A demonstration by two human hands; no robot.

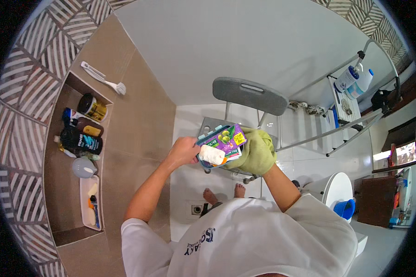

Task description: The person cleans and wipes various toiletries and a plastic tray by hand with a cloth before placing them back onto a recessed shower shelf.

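Observation:
My left hand grips the left end of a small blue-grey plastic container. Packed inside are a purple Palmolive soap box with olives printed on it, a white crumpled item and another Palmolive pack. A green cloth wraps my right hand, hiding its fingers, and presses against the container's right side. Below the container is the seat of a grey plastic chair with metal legs.
At left, a tiled wall niche holds several bottles, a grey dipper and a white tray. A white brush lies above it. At right stand a metal stepladder bearing bottles, and a toilet with a blue container.

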